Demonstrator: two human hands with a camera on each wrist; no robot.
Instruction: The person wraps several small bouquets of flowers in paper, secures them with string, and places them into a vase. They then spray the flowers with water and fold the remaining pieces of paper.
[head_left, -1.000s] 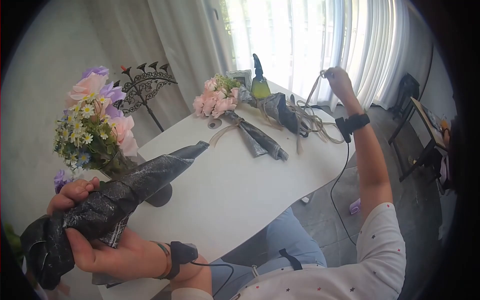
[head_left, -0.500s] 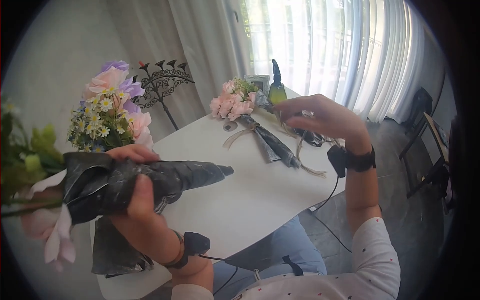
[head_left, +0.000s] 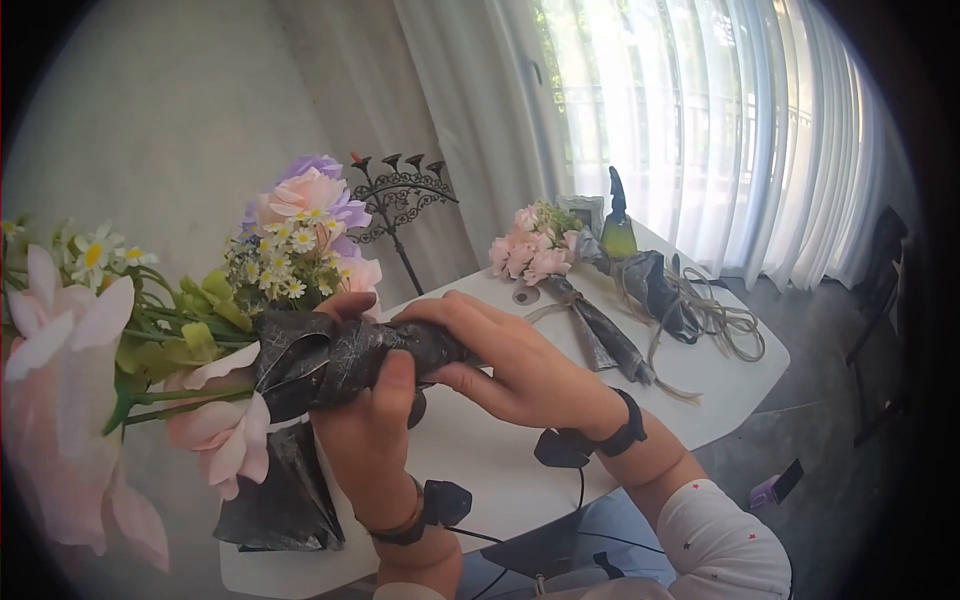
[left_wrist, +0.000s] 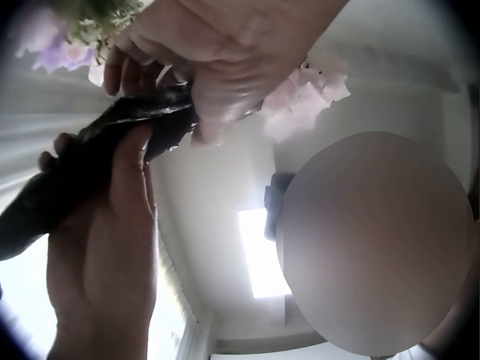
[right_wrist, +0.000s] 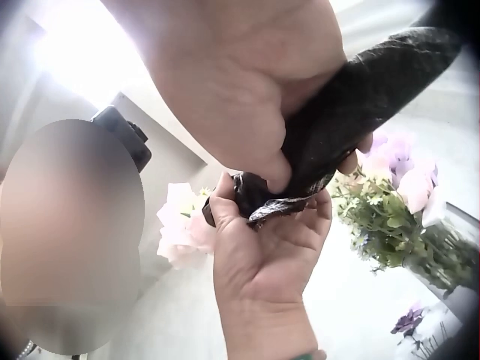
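Note:
A bouquet of artificial pink flowers (head_left: 70, 350) with green stems lies sideways at the left of the head view. Its stems run into a dark, crinkled paper wrap (head_left: 295, 370), whose tapered end points right. My left hand (head_left: 365, 430) grips the wrap near the flowers, thumb across its near side. Farther along toward the tapered end, my right hand (head_left: 520, 370) curls round the wrap, fingers over the top and thumb below. Both hands meet on the wrap (right_wrist: 360, 105) in the right wrist view, where a crumpled paper edge shows between them.
On the white table (head_left: 690, 420) lie a wrapped pink bouquet (head_left: 525, 245), a dark wrapped bundle (head_left: 650, 285) and loops of twine (head_left: 735, 335). A green bottle (head_left: 619, 235) stands behind. Mixed flowers (head_left: 300, 220) stand left; folded dark paper (head_left: 275, 500) lies below my left hand.
My right hand, earlier raised at the right with a strand of twine, has come left and taken hold of the wrap. The bouquet has turned, bringing its flowers into view at left.

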